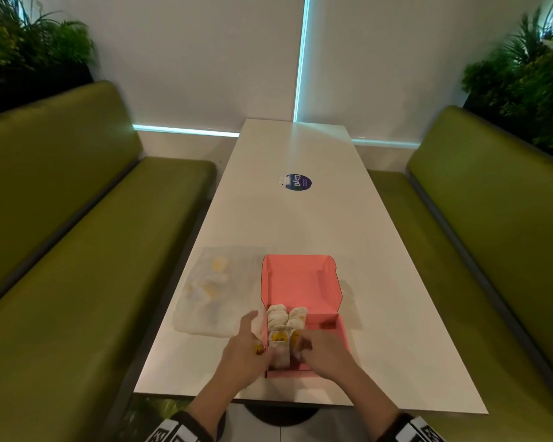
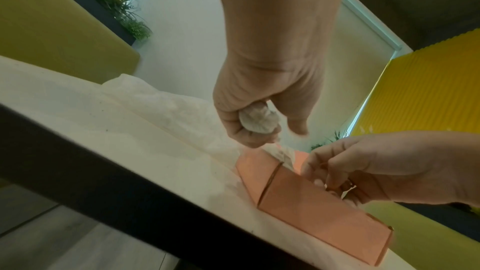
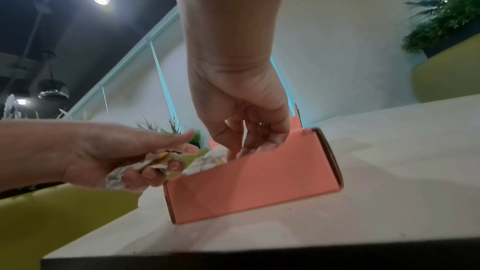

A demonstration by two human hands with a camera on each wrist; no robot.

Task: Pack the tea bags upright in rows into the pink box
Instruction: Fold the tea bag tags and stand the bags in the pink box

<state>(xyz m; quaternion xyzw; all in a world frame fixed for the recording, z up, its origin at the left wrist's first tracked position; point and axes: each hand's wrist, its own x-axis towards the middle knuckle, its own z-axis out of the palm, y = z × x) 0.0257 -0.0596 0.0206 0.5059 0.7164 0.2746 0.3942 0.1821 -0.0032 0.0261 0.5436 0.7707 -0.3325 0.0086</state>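
Head view: a pink box (image 1: 300, 282) is seen open on the white table (image 1: 300, 218), its lid raised on the far side, with both hands at its near end. Tea bags (image 1: 286, 317) are stood upright in two rows at the box's left side, just beyond the fingertips of both hands; yellow tags are visible on the nearest ones.

The left hand (image 1: 243, 355) is held at the box's left wall. In the left wrist view a crumpled white tea bag (image 2: 258, 119) is gripped in its curled fingers (image 2: 244, 130), with the thumb alongside; in the right wrist view a yellow tag (image 3: 161, 156) is seen between those same fingers, and the bag is held just outside the box's near left corner.

The right hand (image 1: 328, 349) is placed over the near right part of the box. Its fingers (image 3: 259, 143) are bent downward and dipped past the front wall into the box, close to the packed tea bags; the fingertips are hidden by the wall, so whether anything is pinched cannot be told.

A clear plastic bag (image 1: 214, 291) holding pale and yellow items is laid on the table to the left of the left fingers, just beside the box. A round blue sticker (image 1: 297, 182) is stuck to the table well beyond both hands.
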